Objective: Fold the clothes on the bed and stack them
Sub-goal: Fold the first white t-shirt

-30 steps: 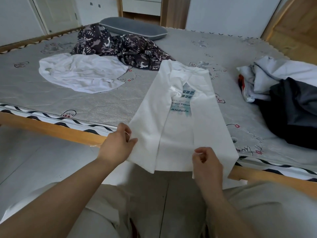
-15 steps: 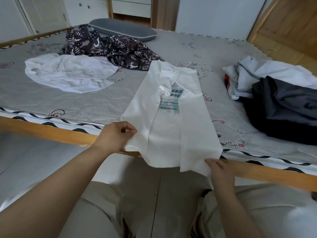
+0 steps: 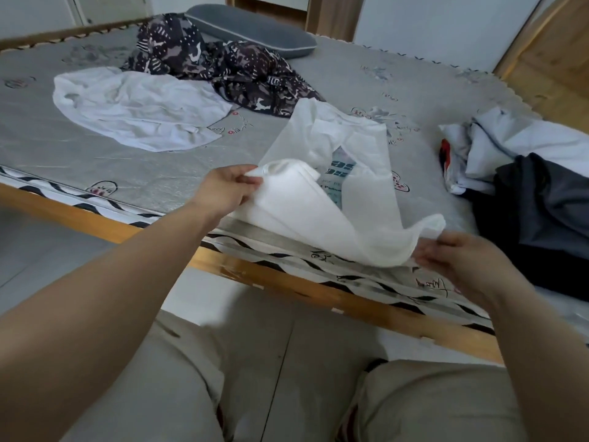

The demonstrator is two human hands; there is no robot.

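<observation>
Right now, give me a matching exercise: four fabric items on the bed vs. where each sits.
Things:
1. white T-shirt with teal print
2. crumpled white garment
3. dark patterned garment
4. grey pillow

Places:
A. far edge of the bed, behind the patterned cloth
B. left part of the mattress, lying loose
C. near bed edge, hem lifted by left hand and right hand
D. middle back, between the pillow and the crumpled white cloth

Pairs: 1-C, 2-B, 3-D, 4-A
</observation>
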